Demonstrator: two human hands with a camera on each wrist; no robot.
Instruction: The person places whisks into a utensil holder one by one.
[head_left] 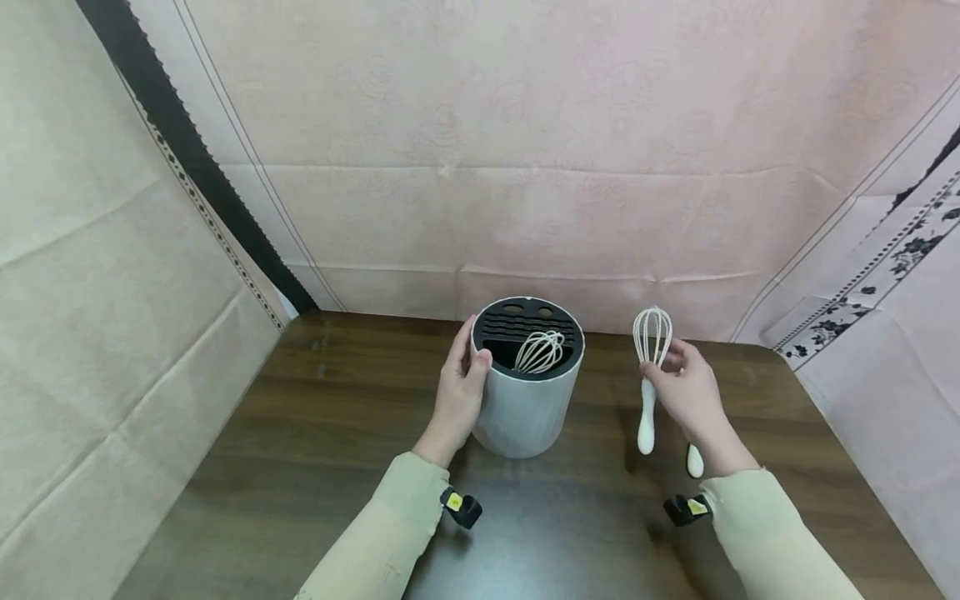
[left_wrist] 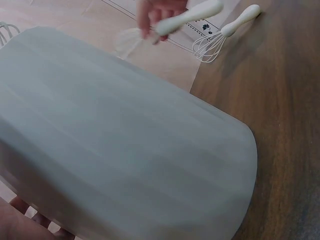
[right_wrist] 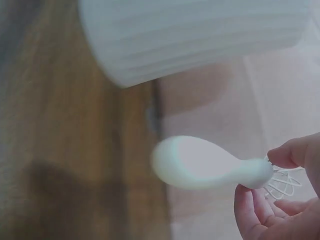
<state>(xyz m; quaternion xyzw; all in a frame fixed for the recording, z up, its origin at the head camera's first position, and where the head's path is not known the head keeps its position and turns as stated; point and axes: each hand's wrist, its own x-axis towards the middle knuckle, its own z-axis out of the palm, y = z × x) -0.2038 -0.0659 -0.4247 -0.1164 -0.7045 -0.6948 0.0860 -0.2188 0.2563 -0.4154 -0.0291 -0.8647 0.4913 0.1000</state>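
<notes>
A light grey round utensil holder (head_left: 525, 417) with a black slotted top stands upright on the table. My left hand (head_left: 457, 400) grips its left side near the rim, thumb at the front. Inside its larger opening sits one whisk with white wires (head_left: 540, 352) showing; the rest is hidden. To the right of the holder, my right hand (head_left: 690, 387) pinches a second white whisk (head_left: 647, 421) where handle meets wires. It hangs above the table, wires up and handle down. A third whisk (left_wrist: 241, 21) lies on the table beyond, mostly covered by my right hand in the head view.
The dark brown wooden table (head_left: 337, 433) ends at a pale cloth (head_left: 525, 183) hanging behind it. More cloth hangs at the left and right, with black trim and a floral border (head_left: 862, 300).
</notes>
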